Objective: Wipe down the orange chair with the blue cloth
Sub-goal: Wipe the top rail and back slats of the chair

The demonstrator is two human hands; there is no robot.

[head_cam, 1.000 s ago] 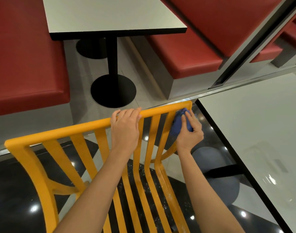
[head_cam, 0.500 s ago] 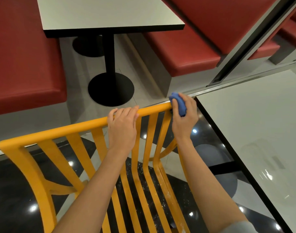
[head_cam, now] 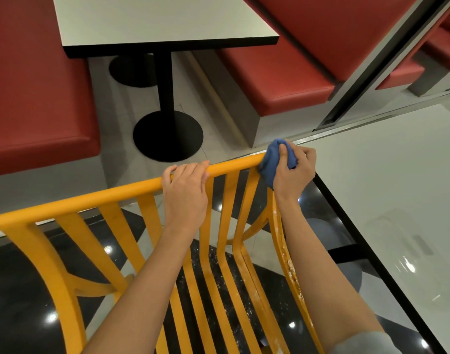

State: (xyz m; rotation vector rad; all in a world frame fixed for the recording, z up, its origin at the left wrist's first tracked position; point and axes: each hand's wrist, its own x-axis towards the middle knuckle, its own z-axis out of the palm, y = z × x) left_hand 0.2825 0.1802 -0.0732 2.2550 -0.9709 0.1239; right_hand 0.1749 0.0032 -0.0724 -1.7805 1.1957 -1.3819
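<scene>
The orange chair stands right below me, its slatted back and seat filling the lower frame. My left hand grips the top rail near its middle, fingers curled over it. My right hand holds the bunched blue cloth against the rail's right end, at the top right corner of the backrest. The cloth covers that corner. White specks and smears show on the right side rail and on the seat slats.
A white table with a black edge stands close on the right. Beyond the chair are another white table on a black pedestal and red benches on both sides. The floor is glossy black and white.
My right hand has carried the cloth from the inner side of the right slat up onto the top right corner of the rail. My left hand has kept its grip.
</scene>
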